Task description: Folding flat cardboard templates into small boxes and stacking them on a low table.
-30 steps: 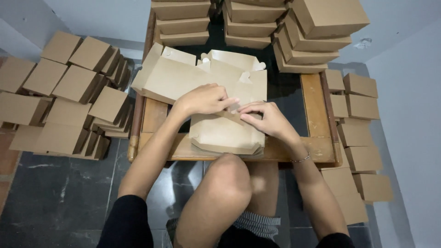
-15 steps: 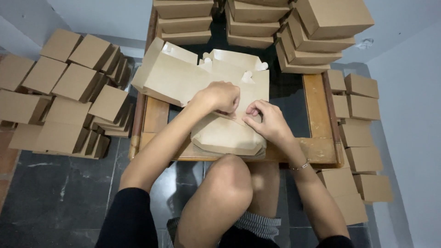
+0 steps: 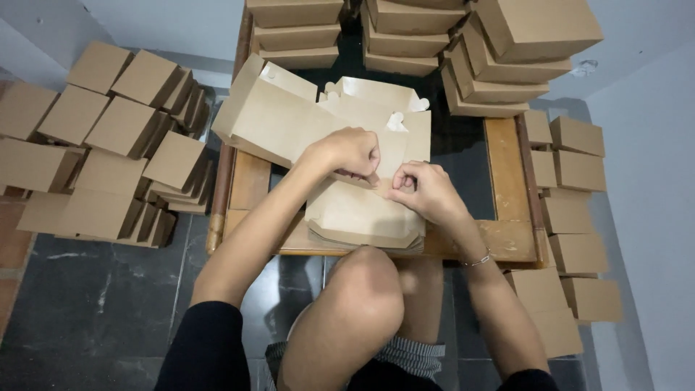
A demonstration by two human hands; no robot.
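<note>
A flat brown cardboard box blank [image 3: 362, 213] lies on top of a small pile of blanks on the low wooden table [image 3: 510, 188]. My left hand [image 3: 347, 152] and my right hand [image 3: 427, 190] both pinch the blank's upper edge, fingers curled, close together near the middle. Just behind my hands, a half-opened brown box [image 3: 289, 119] with white inner flaps rests on the table, leaning to the left.
Finished brown boxes are piled on the floor at the left [image 3: 108, 145], stacked at the table's back [image 3: 463, 51], and lined along the right side [image 3: 572, 210]. My bare knee [image 3: 362, 289] rises in front of the table edge. Dark tiles cover the floor.
Both hands have shifted slightly up along the blank and drawn closer together, fingers curling tighter on its upper edge. The blank's fold has risen a little.
</note>
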